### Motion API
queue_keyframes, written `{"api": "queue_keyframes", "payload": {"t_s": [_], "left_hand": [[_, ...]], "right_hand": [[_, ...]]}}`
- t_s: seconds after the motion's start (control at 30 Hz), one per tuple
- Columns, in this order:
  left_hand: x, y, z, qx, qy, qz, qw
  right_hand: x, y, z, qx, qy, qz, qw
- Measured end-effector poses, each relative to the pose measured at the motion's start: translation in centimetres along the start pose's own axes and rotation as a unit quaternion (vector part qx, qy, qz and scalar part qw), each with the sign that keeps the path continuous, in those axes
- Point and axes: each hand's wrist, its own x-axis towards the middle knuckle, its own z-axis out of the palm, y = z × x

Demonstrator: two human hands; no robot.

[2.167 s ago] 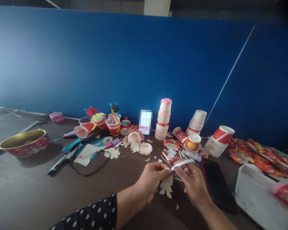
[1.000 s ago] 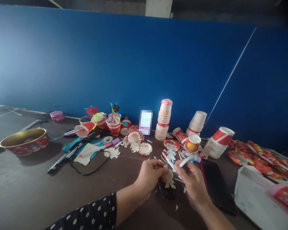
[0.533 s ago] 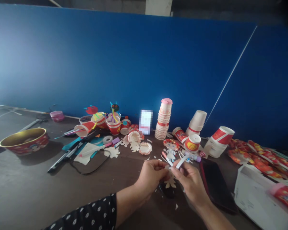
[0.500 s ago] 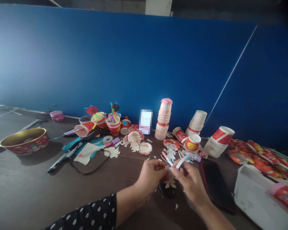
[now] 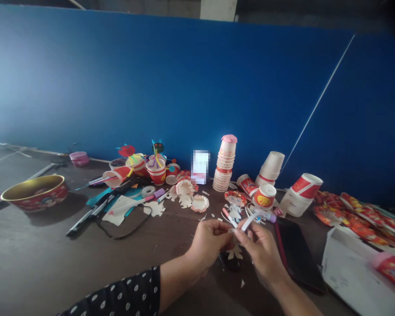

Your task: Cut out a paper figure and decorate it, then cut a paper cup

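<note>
My left hand and my right hand are close together above the dark table, pinching a narrow white paper strip between their fingertips. Its curved end rises past my right fingers. Just below the hands lies a cream paper cut-out figure, partly hidden by my fingers. A dark object sits under it, too shaded to identify. Small paper scraps lie around it.
A dark phone lies right of my hands, beside a white box. Behind stand paper cup stacks, a glue stick, and paper crafts. Pens, tape and a red-and-gold bowl lie left.
My hands have drawn closer together, and the paper strip has swung from nearly level to a steeper slant. The cut-out figure is now more covered, with a dark object showing beneath it.
</note>
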Motion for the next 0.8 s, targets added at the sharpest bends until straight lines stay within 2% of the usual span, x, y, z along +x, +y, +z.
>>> {"api": "queue_keyframes", "payload": {"t_s": [0.47, 0.8], "left_hand": [[0.09, -0.09, 0.03, -0.017, -0.005, 0.003, 1.0], [-0.01, 0.0, 0.08, 0.006, -0.01, 0.035, 0.999]], "right_hand": [[0.04, 0.42, 0.02, -0.023, 0.009, 0.008, 1.0], [0.03, 0.32, -0.01, -0.029, 0.013, 0.009, 0.999]]}}
